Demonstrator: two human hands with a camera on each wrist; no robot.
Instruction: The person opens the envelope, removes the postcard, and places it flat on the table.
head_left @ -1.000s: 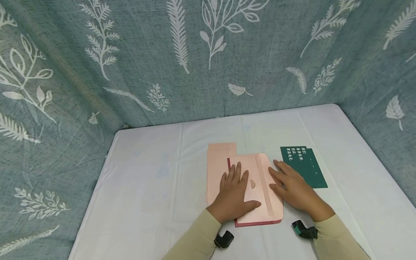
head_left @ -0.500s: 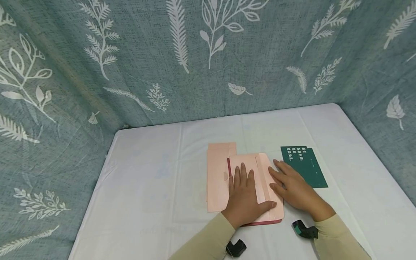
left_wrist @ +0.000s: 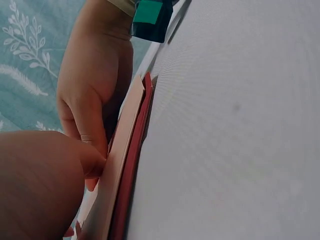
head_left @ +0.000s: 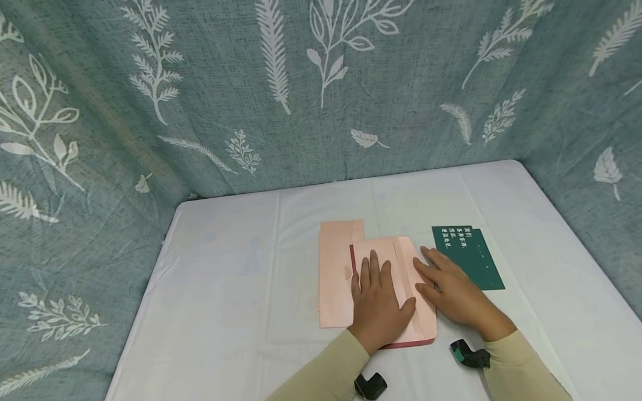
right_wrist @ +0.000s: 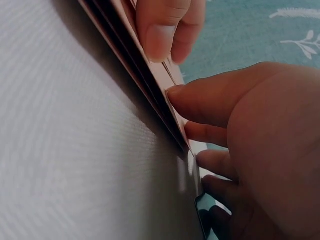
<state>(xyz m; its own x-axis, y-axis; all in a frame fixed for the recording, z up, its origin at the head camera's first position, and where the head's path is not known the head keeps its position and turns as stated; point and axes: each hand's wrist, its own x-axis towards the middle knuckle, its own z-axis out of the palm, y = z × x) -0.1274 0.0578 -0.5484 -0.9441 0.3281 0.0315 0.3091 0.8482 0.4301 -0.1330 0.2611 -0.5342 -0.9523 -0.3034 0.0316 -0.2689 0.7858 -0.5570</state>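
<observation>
A pale pink envelope [head_left: 425, 320] with a long flap lies face up on the white table, and a dark red flat item [head_left: 408, 345] shows beneath its edges. Across the middle of the envelope my left hand [head_left: 377, 309] rests flat, fingers stretched away from me. My right hand [head_left: 453, 292] touches the envelope's right edge with thumb and fingertips, its fingers only slightly bent. In the left wrist view the red layer [left_wrist: 131, 172] runs directly under the pink one [left_wrist: 119, 162]. A dark gap shows between the layers in the right wrist view, near my right thumb [right_wrist: 200, 100].
More pink envelopes [head_left: 335, 303] lie overlapped under the left side of the top one. Beyond my right hand are dark green cards [head_left: 473, 264] with white writing. Patterned blue-green curtains [head_left: 220, 94] stand around the white table [head_left: 225, 267].
My left hand has slid right across the envelope, uncovering part of the pink envelopes on the left. Its thumb has then drawn in toward the fingers. The right hand stays in place.
</observation>
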